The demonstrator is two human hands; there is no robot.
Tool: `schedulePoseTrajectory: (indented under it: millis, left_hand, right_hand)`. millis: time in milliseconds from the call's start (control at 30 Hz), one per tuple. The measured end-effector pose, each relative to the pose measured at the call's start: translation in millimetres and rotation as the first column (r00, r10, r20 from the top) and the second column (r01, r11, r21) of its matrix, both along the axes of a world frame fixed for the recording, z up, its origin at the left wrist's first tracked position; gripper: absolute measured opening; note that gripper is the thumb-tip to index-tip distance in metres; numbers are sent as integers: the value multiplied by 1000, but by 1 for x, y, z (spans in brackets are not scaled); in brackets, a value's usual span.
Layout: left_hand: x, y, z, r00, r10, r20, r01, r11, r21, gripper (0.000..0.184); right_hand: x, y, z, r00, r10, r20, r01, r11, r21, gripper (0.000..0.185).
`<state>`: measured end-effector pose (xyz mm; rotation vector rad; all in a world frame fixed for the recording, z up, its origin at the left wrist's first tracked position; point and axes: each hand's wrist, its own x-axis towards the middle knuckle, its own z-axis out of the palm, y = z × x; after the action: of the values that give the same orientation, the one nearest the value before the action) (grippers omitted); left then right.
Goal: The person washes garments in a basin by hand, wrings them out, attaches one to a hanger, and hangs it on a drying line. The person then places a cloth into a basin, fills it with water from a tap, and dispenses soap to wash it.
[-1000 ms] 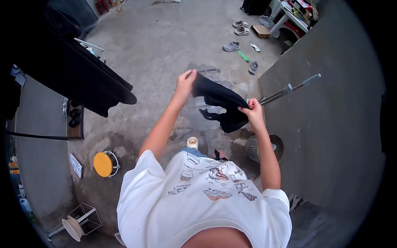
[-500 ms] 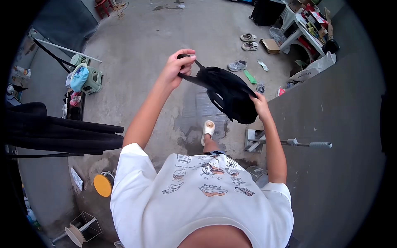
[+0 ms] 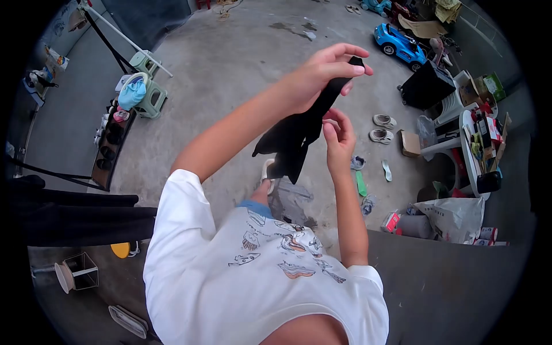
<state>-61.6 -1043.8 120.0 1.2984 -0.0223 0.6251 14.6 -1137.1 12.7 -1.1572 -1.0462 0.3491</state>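
A piece of black cloth (image 3: pixel 293 135), which showed straps or loops a moment ago, hangs in front of my body, gathered long and narrow. My left hand (image 3: pixel 330 72) is closed around its upper end, with the tip of the cloth poking out near the thumb. Just below and to the right, my right hand (image 3: pixel 340 138) is beside the cloth's edge. Its fingers are curved and apart from the thumb, and I see nothing between them; whether a fingertip touches the cloth is unclear.
Black clothing (image 3: pixel 86 215) hangs on a rack at left. Behind it stand a shoe rack (image 3: pixel 112 149) and green stools (image 3: pixel 154 99). On the right are loose shoes (image 3: pixel 380 135), a cardboard box (image 3: pixel 410 143), a cluttered white table (image 3: pixel 468 152), a black suitcase (image 3: pixel 426 86) and a blue toy car (image 3: pixel 399 46).
The cloth, stretched sideways between both hands before, now hangs down from my left hand. My right hand has let go of its far end and moved left and up. My view has turned right.
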Motion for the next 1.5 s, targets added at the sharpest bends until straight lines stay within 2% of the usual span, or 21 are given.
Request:
schedulePoseTrajectory:
  millis: [33, 133, 167, 200, 333, 400, 467, 533, 567, 633, 733, 800, 867, 933, 1033, 1100, 1167, 1200, 1300, 1433, 1500]
  left_hand:
    - [11, 18, 2, 999, -28, -25, 29, 998, 60, 44]
    - [50, 82, -10, 999, 35, -4, -32, 961, 274, 46]
    - [64, 111, -18, 996, 68, 62, -87, 915, 395, 48]
    - [73, 140, -21, 997, 46, 66, -69, 913, 403, 48]
    - [92, 263, -21, 944, 244, 223, -323, 823, 467, 53]
    - [107, 310, -10, 955, 137, 265, -197, 957, 215, 55]
    - [128, 341, 0, 966, 63, 252, -90, 992, 94, 55]
    - [149, 368, 6, 972, -10, 235, 16, 1000, -23, 56]
    - [161, 380, 8, 970, -29, 239, 36, 999, -23, 54]
    - [183, 404, 12, 971, -57, 230, 65, 998, -26, 52]
    - [215, 465, 14, 968, -39, 246, 63, 994, -90, 58]
    - [234, 518, 9, 955, -67, 288, 84, 995, -45, 52]
    - [244, 544, 19, 949, 22, 313, 21, 991, -132, 43]
    - [255, 585, 23, 939, 117, 324, -46, 975, -219, 37]
    - [267, 653, 30, 941, -49, 336, 53, 999, -5, 48]
    - [278, 671, 45, 927, 297, 230, -302, 953, -10, 45]
    - [285, 697, 53, 904, 374, 208, -386, 922, 17, 45]
    - [286, 710, 56, 884, 427, 191, -441, 897, 38, 45]
    - [283, 754, 60, 845, 506, 172, -520, 852, 53, 41]
    - [298, 796, 33, 768, 638, 59, -639, 769, 1, 40]
    - [311, 817, 17, 783, 622, 21, -621, 783, -38, 41]
  right_hand:
    - [4, 20, 8, 983, -36, 179, 22, 997, 76, 16]
    - [43, 102, 1, 911, -177, 372, 164, 984, 67, 11]
    - [57, 128, 6, 983, -54, 174, 53, 999, 10, 11]
    - [75, 153, 5, 981, -77, 177, 74, 997, 19, 11]
    - [151, 232, 14, 959, 196, -206, -241, 946, -219, 9]
    - [187, 255, 23, 865, 446, -230, -502, 765, -404, 11]
    - [204, 280, 33, 823, 492, -285, -562, 627, -540, 20]
    - [235, 311, 20, 820, 571, -42, -408, 531, -743, 26]
    - [252, 327, 9, 827, 560, -51, -410, 538, -737, 26]
    - [283, 356, -13, 835, 516, 192, -227, 640, -734, 32]
    - [335, 398, -36, 859, 501, 101, -245, 578, -779, 44]
    - [365, 424, -55, 847, 514, 135, -206, 551, -808, 34]
    - [389, 450, -75, 682, 562, 469, 121, 545, -829, 31]
    - [418, 480, -86, 722, 608, 330, 34, 445, -895, 36]
    - [471, 527, -123, 648, 689, 325, 93, 352, -931, 51]
    - [503, 561, -139, 613, 708, 351, 24, 427, -904, 51]
    - [522, 583, -138, 563, 675, 477, -74, 616, -784, 39]
    - [533, 600, -136, 557, 687, 466, -99, 613, -784, 39]
    - [565, 645, -111, 725, 200, 659, -79, 975, -208, 34]
    - [610, 699, -83, 775, 82, 626, -55, 997, -62, 27]
    - [644, 725, -93, 880, 149, 452, -59, 976, -207, 20]
